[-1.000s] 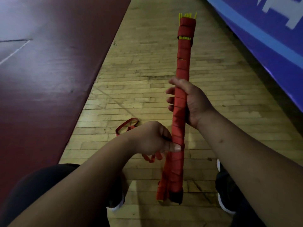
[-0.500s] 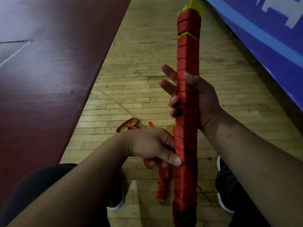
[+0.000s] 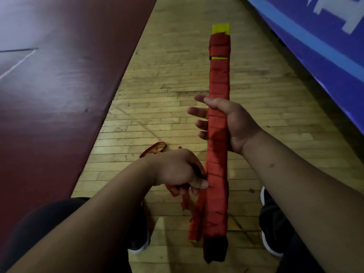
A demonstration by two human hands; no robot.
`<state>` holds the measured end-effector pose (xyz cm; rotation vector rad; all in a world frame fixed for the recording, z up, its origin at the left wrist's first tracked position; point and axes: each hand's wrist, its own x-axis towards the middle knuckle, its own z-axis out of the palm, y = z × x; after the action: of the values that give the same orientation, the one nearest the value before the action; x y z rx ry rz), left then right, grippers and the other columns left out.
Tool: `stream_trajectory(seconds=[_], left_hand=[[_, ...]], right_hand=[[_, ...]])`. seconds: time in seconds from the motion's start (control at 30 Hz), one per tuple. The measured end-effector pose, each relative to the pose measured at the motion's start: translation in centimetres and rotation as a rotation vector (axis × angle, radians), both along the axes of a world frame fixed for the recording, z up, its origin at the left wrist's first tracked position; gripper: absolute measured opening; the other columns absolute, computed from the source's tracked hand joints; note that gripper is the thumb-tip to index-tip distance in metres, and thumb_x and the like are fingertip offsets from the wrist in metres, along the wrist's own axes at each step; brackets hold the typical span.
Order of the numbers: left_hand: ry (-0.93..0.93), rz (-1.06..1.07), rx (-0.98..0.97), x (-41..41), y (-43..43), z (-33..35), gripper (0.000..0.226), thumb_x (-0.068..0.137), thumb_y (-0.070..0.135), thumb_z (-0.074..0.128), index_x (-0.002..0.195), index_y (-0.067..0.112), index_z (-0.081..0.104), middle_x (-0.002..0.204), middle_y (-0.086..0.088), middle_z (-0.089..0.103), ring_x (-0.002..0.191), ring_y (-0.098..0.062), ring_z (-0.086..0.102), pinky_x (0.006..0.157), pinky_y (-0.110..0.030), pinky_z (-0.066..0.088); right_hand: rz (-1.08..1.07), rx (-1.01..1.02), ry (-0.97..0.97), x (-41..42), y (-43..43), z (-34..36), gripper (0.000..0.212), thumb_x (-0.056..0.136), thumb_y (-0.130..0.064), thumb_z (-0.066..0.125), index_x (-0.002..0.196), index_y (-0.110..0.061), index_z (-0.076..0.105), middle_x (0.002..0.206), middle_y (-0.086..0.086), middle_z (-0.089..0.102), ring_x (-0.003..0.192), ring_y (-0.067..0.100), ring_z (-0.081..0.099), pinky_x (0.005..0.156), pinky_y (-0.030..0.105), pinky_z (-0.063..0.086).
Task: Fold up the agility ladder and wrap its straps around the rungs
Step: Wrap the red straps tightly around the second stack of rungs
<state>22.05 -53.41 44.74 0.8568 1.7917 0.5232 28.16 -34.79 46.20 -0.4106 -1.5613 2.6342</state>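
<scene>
The ladder bundle (image 3: 218, 123) stands in the middle, pointing to 12 o'clock. It has tipped away since a moment ago, so its bottom end now shows. The right hand (image 3: 234, 125) holds its middle, thumb hooked over. At 7 o'clock, the left hand (image 3: 177, 170) pinches the strap (image 3: 194, 219) against it.

No legible text is showing anywhere in this gym scene. Along the right edge, a blue banner (image 3: 307, 62) is carrying large white marks (image 3: 332, 14) that are running off the top of the frame, too cropped to be read as letters or numbers.
</scene>
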Motion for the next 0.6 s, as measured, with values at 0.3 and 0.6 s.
stream_trajectory(seconds=[0.3,0.6], left_hand=[[0.111,0.155,-0.124,1.0,1.0,-0.6,0.021,0.099,0.025,0.065,0.091,0.010,0.078,0.075,0.004,0.077,0.057,-0.011,0.065,0.054,-0.026,0.053],[0.270,0.149,-0.178,1.8,1.3,-1.2,0.047,0.091,0.058,0.078,0.074,0.015,0.074,0.051,0.007,0.067,0.044,-0.008,0.060,0.050,-0.023,0.050]], right_hand=[[-0.308,0.178,-0.113,-1.3,-1.3,-1.9,0.028,0.104,-0.022,0.070,0.132,-0.017,0.067,0.099,0.012,0.082,0.078,0.027,0.078,0.065,0.040,0.062],[-0.402,0.379,-0.101,-1.4,-3.0,-2.9,0.018,0.104,-0.032,0.072,0.120,-0.024,0.068,0.095,0.007,0.081,0.079,0.026,0.081,0.067,0.044,0.066]])
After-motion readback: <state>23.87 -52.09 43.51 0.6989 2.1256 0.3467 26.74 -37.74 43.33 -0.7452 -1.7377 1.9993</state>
